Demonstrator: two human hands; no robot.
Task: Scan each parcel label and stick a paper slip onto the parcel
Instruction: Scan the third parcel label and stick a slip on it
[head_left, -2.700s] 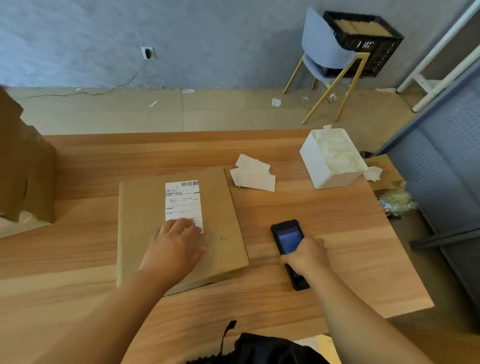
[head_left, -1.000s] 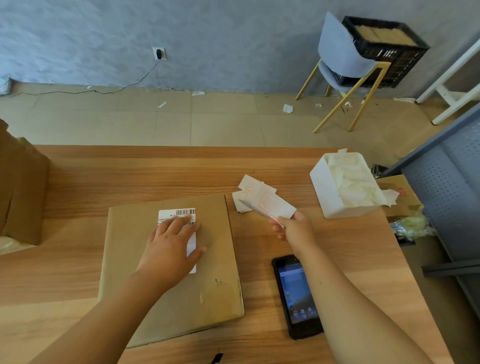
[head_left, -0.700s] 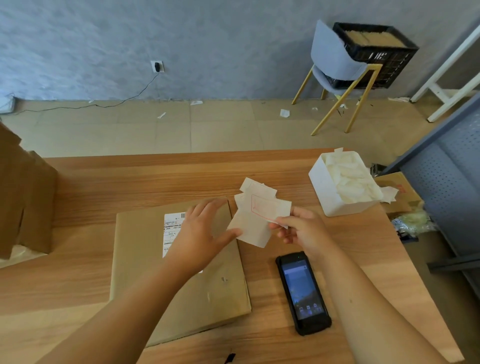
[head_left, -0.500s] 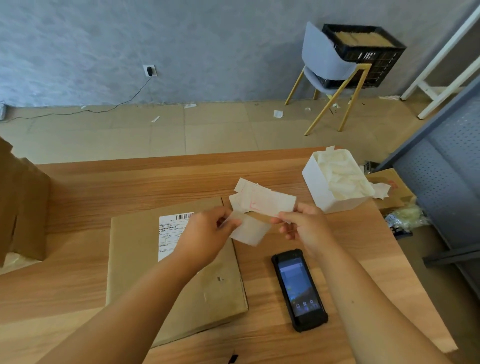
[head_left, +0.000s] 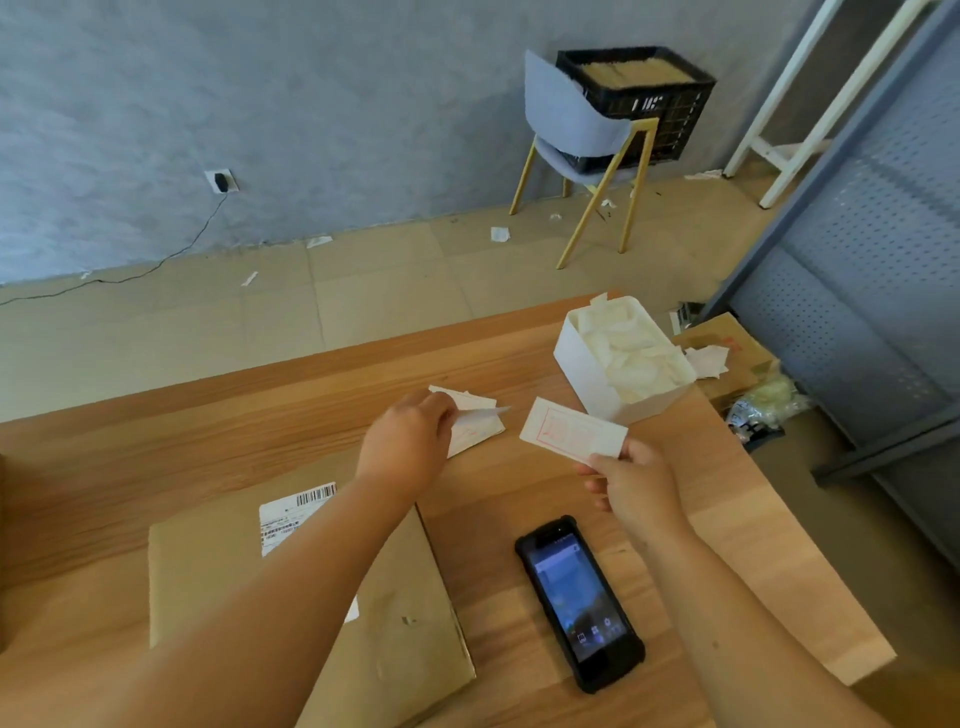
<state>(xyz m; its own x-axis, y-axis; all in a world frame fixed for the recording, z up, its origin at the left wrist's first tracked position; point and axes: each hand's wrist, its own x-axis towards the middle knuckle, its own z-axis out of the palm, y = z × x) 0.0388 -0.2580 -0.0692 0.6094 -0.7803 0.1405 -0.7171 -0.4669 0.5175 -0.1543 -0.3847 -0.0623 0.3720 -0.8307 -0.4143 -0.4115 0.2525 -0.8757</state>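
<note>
A flat brown parcel (head_left: 218, 577) lies on the wooden table (head_left: 182, 431), its white barcode label (head_left: 291, 512) partly covered by my left forearm. My right hand (head_left: 631, 486) pinches a white paper slip (head_left: 571, 430) with a red printed frame, held above the table. My left hand (head_left: 408, 447) is farther back, pinching a thin backing sheet (head_left: 485, 413) over the small pile of slips (head_left: 475, 431). The black handheld scanner (head_left: 579, 600) lies screen-up on the table, to the right of the parcel.
A white bin (head_left: 592, 379) full of peeled backings stands at the table's right rear. Cardboard (head_left: 727, 345) and a plastic bag (head_left: 763, 405) lie beyond the right edge. A grey chair (head_left: 576, 135) and a black crate (head_left: 649, 98) stand by the wall.
My right hand left the scanner on the table and picked up a slip. Both hands peeled it; the left hand has now carried the backing away toward the slip pile.
</note>
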